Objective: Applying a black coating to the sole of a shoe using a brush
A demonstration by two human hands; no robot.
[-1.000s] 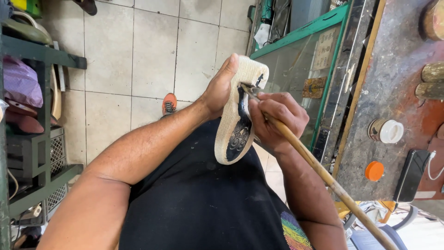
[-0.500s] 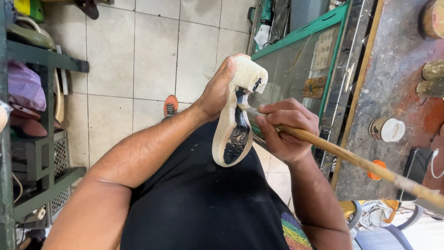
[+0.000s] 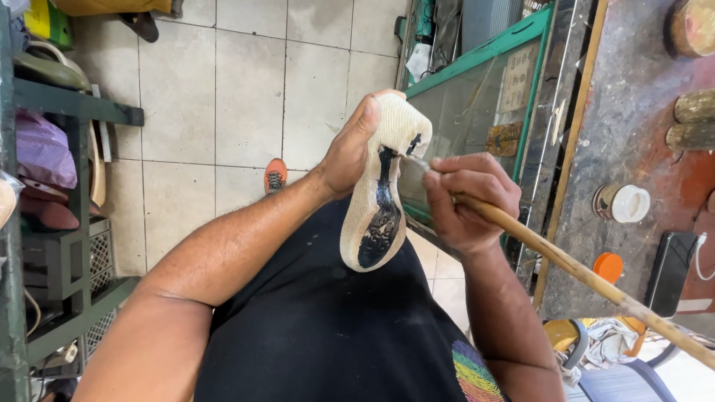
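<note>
Over your lap, above the tiled floor (image 3: 246, 97), your left hand (image 3: 350, 152) closes around the toe end of the pale shoe sole (image 3: 380, 193), thumb laid along its edge and fingers curled behind. You hold it upright with its inner face turned toward you, which keeps the dark patch down its middle open to the tool. Just to the right, your right hand (image 3: 465, 197) is pinched tightly round the long wooden stick (image 3: 566, 260), gripping close to the working tip for control while the rest of the shaft trails off to the lower right. The tip touches the sole near its upper end, beside a small dark mark. Farther right the green-framed glass case (image 3: 491, 89) and the stained desk (image 3: 625, 134) carry a white-lidded jar (image 3: 622, 203) and an orange cap (image 3: 609, 266), well apart from your hands. Compared with half a second ago, the stick's tip sits a little higher on the sole, and the shaft lies at much the same slant.
</note>
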